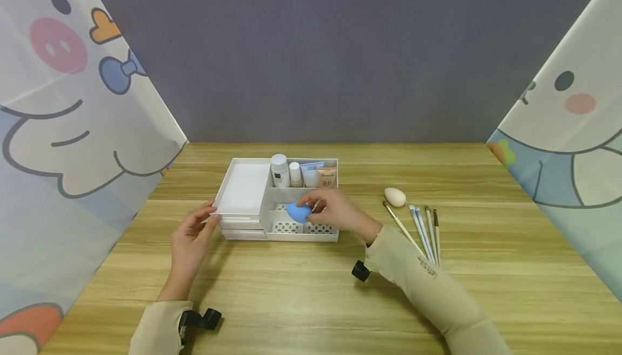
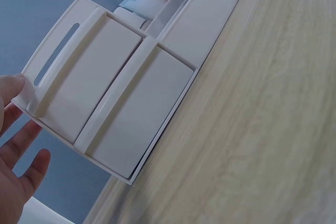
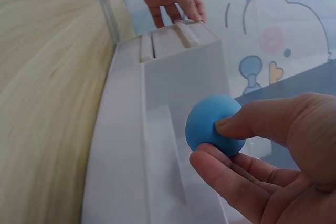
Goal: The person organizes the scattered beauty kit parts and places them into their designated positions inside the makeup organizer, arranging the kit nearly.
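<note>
A blue teardrop makeup sponge (image 1: 298, 213) is pinched between the thumb and fingers of my right hand (image 1: 333, 210). It hangs over the front compartments of a white desktop organizer (image 1: 301, 237), whose bottoms have holes. In the right wrist view the blue makeup sponge (image 3: 214, 121) appears above the organizer's open side. My left hand (image 1: 191, 236) touches the organizer's left front corner, thumb at the front and fingers along the side. Seen from the left wrist, two shut drawers (image 2: 100, 77) sit one above the other beside my spread left fingers (image 2: 21, 142).
In the organizer's back compartments stand a white bottle (image 1: 279, 170), a smaller white-capped bottle (image 1: 295, 174), a light blue tube (image 1: 311, 174) and a beige tube (image 1: 327, 177). A cream egg-shaped sponge (image 1: 395, 197) and several makeup brushes (image 1: 421, 231) lie to the right.
</note>
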### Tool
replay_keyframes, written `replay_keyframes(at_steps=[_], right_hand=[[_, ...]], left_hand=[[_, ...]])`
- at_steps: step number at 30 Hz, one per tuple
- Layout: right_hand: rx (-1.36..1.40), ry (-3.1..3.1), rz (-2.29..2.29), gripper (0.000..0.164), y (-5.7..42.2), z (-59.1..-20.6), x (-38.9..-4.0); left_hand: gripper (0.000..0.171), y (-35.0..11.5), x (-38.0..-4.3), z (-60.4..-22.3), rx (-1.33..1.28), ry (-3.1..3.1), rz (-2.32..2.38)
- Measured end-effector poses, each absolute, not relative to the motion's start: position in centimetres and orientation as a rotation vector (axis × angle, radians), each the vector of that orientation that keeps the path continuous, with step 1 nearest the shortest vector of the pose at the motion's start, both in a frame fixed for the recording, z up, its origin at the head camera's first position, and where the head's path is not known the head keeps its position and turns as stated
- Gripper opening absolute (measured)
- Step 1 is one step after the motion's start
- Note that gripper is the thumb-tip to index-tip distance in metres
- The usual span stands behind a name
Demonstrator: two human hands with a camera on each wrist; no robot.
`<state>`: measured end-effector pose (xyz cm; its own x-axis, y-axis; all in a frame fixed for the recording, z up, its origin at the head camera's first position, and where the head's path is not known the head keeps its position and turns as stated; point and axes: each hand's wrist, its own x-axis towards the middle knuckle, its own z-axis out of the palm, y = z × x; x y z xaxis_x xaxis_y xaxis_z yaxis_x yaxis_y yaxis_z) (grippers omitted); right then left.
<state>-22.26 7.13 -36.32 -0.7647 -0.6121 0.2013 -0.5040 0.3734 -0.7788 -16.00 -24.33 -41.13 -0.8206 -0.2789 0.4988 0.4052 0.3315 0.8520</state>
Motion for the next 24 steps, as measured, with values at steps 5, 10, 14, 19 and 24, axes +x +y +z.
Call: replay_keyframes(at_steps=[5, 10, 14, 19, 24], right_hand=[[-1.073, 2.496, -1.303, 0.028, 6.0, -37.0, -22.4], [-1.089, 2.527, -1.205, 0.028, 5.1, -37.5, -22.4], [-1.117, 2.569, -1.122, 0.028, 4.4, -38.0, -22.4], [-1.200, 2.655, -1.010, 0.026, 3.7, -38.4, -22.3], [-1.222, 2.684, -0.941, 0.025, 3.3, -38.6, -22.4]], left_hand=[[0.016, -24.4, -16.1, -41.3, -0.113, -2.028, -1.525], [0.016, -24.5, -16.1, -41.4, -0.120, -2.027, -1.526], [0.016, -24.5, -16.0, -41.3, -0.128, -2.020, -1.533], [0.016, -24.4, -16.0, -41.3, -0.131, -2.011, -1.533], [0.016, -24.5, -16.1, -41.3, -0.120, -2.027, -1.522]])
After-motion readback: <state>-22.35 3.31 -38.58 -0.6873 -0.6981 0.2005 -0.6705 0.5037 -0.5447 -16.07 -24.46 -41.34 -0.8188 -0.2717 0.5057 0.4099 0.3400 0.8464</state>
